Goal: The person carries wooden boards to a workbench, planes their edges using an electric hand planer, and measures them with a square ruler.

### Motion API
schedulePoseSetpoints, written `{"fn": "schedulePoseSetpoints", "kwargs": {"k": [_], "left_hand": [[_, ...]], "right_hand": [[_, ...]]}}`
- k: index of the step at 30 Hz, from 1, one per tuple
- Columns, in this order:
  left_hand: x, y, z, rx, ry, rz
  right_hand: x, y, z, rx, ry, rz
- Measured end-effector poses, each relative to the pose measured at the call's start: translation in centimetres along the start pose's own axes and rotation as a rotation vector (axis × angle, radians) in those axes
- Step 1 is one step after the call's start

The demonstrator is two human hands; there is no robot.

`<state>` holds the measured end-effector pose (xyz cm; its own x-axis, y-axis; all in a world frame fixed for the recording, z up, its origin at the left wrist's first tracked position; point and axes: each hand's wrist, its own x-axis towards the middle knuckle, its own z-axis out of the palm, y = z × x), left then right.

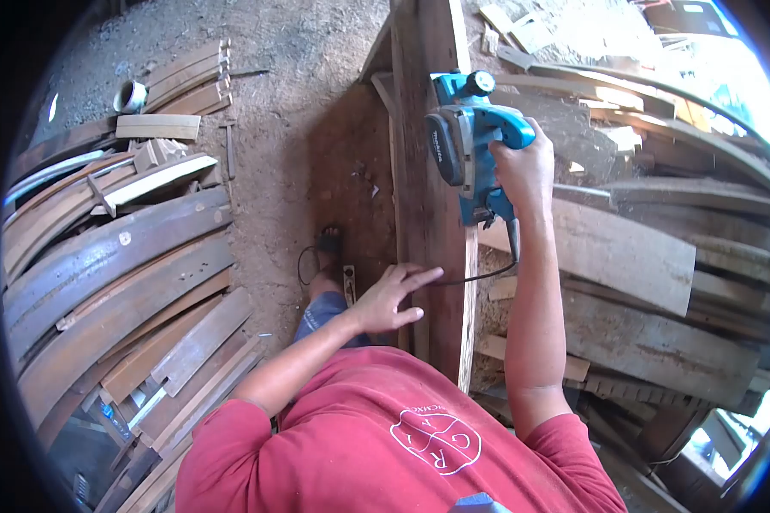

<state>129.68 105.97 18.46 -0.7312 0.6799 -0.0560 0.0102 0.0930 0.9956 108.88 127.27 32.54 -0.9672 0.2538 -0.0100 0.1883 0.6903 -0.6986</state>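
My right hand is wrapped round the rear handle of a blue electric planer, which rests on a long wooden beam. The beam runs away from my body, with a pale strip along its right edge. A black cord leaves the back of the planer and crosses the beam towards my left hand. That hand hovers by the beam's left edge, fingers apart, with the index fingertip close to the cord; whether they touch is unclear. Nothing is held in it.
Curved and straight planks lie piled on the left. More boards are stacked on the right. A roll of tape and a hammer-like tool lie on the dirt floor. My foot is left of the beam.
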Motion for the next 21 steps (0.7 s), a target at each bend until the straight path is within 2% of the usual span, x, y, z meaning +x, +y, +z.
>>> {"fn": "schedulePoseSetpoints", "kwargs": {"k": [3, 5, 7, 9, 13, 18, 21], "left_hand": [[3.8, 1.5, -2.5, 0.074, -0.14, 0.157], [5.9, 2.4, -3.3, 0.099, -0.155, 0.246], [7.6, 1.9, -3.3, 0.082, -0.247, 0.216], [9.0, 1.5, -3.4, 0.121, -0.269, 0.22], [10.9, -0.5, -3.9, 0.281, -0.326, 0.255], [11.5, -1.4, -4.0, 0.28, -0.406, 0.301], [11.5, -1.6, -3.6, 0.281, -0.362, 0.326]], "right_hand": [[5.2, -1.4, 1.2, 0.05, -0.007, 0.007], [9.1, -2.3, 2.0, 0.033, -0.005, 0.036], [13.0, -3.0, 3.1, -0.014, 0.02, 0.004], [16.0, -5.6, 3.4, 0.006, -0.034, 0.159], [23.5, -6.3, 5.5, -0.002, -0.009, 0.055], [33.2, -7.1, 8.1, -0.046, 0.017, 0.045], [40.4, -5.9, 9.3, 0.023, 0.023, 0.003]]}}
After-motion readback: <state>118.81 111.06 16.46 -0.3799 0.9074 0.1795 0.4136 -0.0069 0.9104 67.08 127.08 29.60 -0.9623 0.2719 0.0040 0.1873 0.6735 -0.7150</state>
